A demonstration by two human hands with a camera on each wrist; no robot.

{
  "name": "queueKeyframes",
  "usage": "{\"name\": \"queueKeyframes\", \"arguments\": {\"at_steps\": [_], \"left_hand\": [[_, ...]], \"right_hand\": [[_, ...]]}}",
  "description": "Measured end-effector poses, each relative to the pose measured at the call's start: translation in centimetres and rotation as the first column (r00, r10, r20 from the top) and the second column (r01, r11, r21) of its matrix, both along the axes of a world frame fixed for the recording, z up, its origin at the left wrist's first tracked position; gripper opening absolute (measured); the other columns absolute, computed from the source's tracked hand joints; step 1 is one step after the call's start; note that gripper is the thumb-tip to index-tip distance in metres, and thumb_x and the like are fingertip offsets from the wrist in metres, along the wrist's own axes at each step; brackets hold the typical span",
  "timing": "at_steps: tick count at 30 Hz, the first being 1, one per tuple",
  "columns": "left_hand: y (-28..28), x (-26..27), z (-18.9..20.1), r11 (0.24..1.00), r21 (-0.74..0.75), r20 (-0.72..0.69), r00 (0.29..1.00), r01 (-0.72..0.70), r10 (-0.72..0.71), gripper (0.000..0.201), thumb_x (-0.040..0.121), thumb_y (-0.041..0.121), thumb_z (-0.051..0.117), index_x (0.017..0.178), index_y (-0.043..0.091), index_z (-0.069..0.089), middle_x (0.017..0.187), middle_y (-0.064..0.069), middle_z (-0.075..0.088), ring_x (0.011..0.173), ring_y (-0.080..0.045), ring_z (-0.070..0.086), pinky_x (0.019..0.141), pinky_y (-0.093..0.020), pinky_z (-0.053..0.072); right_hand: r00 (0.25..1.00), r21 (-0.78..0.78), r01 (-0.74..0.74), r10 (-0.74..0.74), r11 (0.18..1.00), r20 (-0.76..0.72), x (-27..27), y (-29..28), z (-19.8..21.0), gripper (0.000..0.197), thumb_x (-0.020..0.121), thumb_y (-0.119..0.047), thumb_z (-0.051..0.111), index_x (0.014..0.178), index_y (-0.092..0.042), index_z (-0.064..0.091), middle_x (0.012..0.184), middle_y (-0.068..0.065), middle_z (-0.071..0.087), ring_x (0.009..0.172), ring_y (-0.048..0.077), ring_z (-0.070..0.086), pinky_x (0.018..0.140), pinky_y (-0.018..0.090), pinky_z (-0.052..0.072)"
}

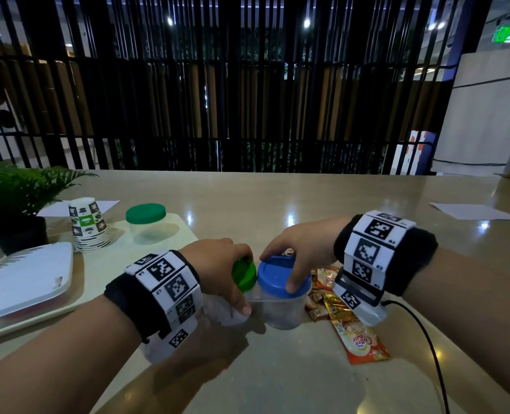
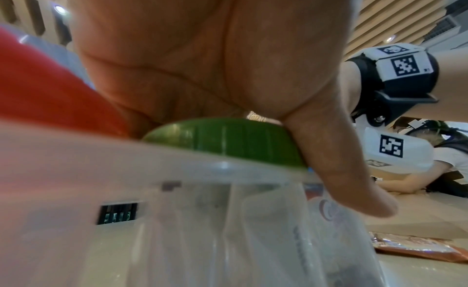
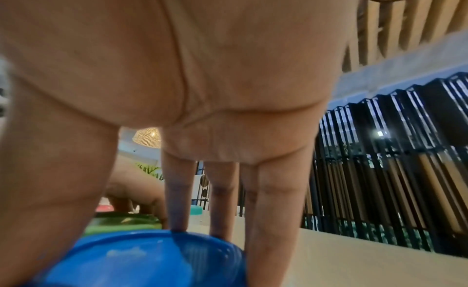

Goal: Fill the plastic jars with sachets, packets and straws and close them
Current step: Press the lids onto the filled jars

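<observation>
While both hands are working close together at the near middle of the table [image 1: 277, 198], the person is gripping two jar lids at once. The left hand [image 1: 217, 261] is curling its fingers and thumb around the green lid [image 1: 244, 274], which is sitting tilted, not flat, on a clear jar [image 2: 228, 231]; something pale is showing through its wall, but I cannot tell what. The right hand [image 1: 301, 249] is holding the blue lid [image 1: 280, 274] from above, thumb on the near edge and fingers [image 3: 177, 201] reaching down over the far edge, and this lid is lying level on its own jar [image 1: 280, 312], which is looking almost empty. The two jars are touching or nearly touching. Loose sachets [image 1: 346, 321] are lying on the table just to the right of the blue-lid jar, so, in my judgement, the filling is not finished and the step in hand is opening or closing these lids; which one, I cannot say. If the blue lid is coming off, the next move is calling for a twist and a lift, then the sachets must go inside. The green lid first needs to be set level on its rim, otherwise the thread may catch crooked. A third jar with a green lid [image 1: 146, 222] is standing on a tray [image 1: 68, 306] at the left, beside a stack of paper cups [image 1: 88, 224].
</observation>
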State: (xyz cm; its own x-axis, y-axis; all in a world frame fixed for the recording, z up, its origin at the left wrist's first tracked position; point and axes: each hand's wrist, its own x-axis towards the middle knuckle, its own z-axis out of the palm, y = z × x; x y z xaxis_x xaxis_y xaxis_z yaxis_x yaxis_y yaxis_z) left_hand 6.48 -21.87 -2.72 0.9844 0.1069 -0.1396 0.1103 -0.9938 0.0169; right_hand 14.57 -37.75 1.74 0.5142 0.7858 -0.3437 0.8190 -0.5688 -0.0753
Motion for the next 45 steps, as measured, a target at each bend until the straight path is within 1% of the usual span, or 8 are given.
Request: {"name": "queueKeyframes", "arguments": {"at_steps": [8,12,18,22,32,35,38,45], "left_hand": [[0.0,-0.1,0.2,1.000,0.002,-0.013,1.000,0.019,-0.019,0.087,0.060,0.062,0.080,0.132,0.034,0.040,0.118,0.007,0.050,0.106,-0.017,0.051,0.091,-0.032,0.046],[0.0,-0.2,0.2,1.000,-0.016,-0.013,1.000,0.013,-0.013,0.087,0.061,0.059,0.082,0.133,0.035,0.039,0.121,0.008,0.050,0.109,-0.017,0.051,0.093,-0.033,0.045],[0.1,-0.1,0.0,1.000,-0.005,-0.017,1.000,0.013,-0.013,0.087,0.061,0.061,0.081,0.133,0.035,0.038,0.118,0.008,0.049,0.107,-0.016,0.050,0.091,-0.032,0.044],[0.1,0.0,-0.1,1.000,-0.007,-0.020,1.000,-0.001,0.001,0.088,0.060,0.061,0.081,0.132,0.036,0.038,0.112,0.010,0.047,0.107,-0.018,0.050,0.094,-0.035,0.045],[-0.1,-0.1,-0.1,1.000,0.016,-0.026,1.000,0.000,0.001,0.088,0.060,0.063,0.080,0.132,0.035,0.040,0.108,0.009,0.045,0.103,-0.017,0.049,0.093,-0.033,0.046],[-0.1,0.0,-0.1,1.000,0.015,-0.035,0.999,-0.011,0.012,0.088,0.059,0.063,0.081,0.132,0.036,0.039,0.114,0.008,0.049,0.108,-0.018,0.051,0.095,-0.036,0.046],[-0.1,0.0,-0.1,1.000,0.015,-0.036,0.999,-0.019,0.020,0.090,0.059,0.063,0.081,0.133,0.035,0.039,0.119,0.007,0.051,0.110,-0.019,0.051,0.097,-0.038,0.046],[-0.3,-0.1,-0.1,1.000,0.013,-0.033,0.999,-0.026,0.027,0.086,0.061,0.060,0.082,0.132,0.034,0.039,0.120,0.006,0.051,0.110,-0.019,0.052,0.096,-0.036,0.046]], "right_hand": [[0.942,0.052,0.116,-0.127,0.992,0.312,0.0,1.0,-1.7,0.072,0.073,-0.081,0.047,0.084,-0.012,0.062,0.076,0.001,0.060,0.069,0.017,0.056,0.063,0.029,0.043],[0.921,0.057,0.235,-0.241,0.970,0.306,0.3,0.0,-1.4,0.074,0.081,-0.081,0.025,0.062,-0.015,0.050,0.065,0.000,0.052,0.062,0.014,0.051,0.074,0.032,0.047],[0.990,0.012,0.107,-0.105,0.994,-0.095,1.0,-1.0,-0.5,0.081,0.074,-0.058,0.069,0.143,-0.033,0.035,0.146,-0.007,0.038,0.131,0.019,0.039,0.109,0.040,0.033],[0.999,0.041,0.007,-0.005,0.999,-0.054,0.5,-0.8,-1.0,0.082,0.074,-0.040,0.078,0.144,-0.029,0.037,0.135,-0.009,0.047,0.112,0.012,0.047,0.099,0.031,0.042],[0.886,0.057,0.100,-0.115,0.993,0.449,-1.3,0.0,-2.5,0.080,0.060,-0.093,0.039,0.061,-0.014,0.049,0.055,-0.003,0.042,0.050,0.015,0.041,0.049,0.028,0.034],[0.948,0.037,0.114,-0.120,0.993,0.296,-0.6,-0.5,-2.0,0.081,0.064,-0.089,0.046,0.096,-0.015,0.062,0.087,0.000,0.060,0.078,0.017,0.057,0.069,0.030,0.045],[0.998,0.037,0.058,-0.058,0.998,-0.010,-0.6,-1.0,-1.2,0.091,0.072,-0.059,0.071,0.147,-0.031,0.028,0.148,-0.007,0.036,0.130,0.018,0.040,0.107,0.037,0.037],[0.995,0.045,0.000,-0.005,0.999,0.100,-0.9,-0.9,-1.3,0.078,0.076,-0.041,0.076,0.143,-0.025,0.039,0.136,-0.005,0.046,0.119,0.017,0.047,0.095,0.030,0.042]]}}
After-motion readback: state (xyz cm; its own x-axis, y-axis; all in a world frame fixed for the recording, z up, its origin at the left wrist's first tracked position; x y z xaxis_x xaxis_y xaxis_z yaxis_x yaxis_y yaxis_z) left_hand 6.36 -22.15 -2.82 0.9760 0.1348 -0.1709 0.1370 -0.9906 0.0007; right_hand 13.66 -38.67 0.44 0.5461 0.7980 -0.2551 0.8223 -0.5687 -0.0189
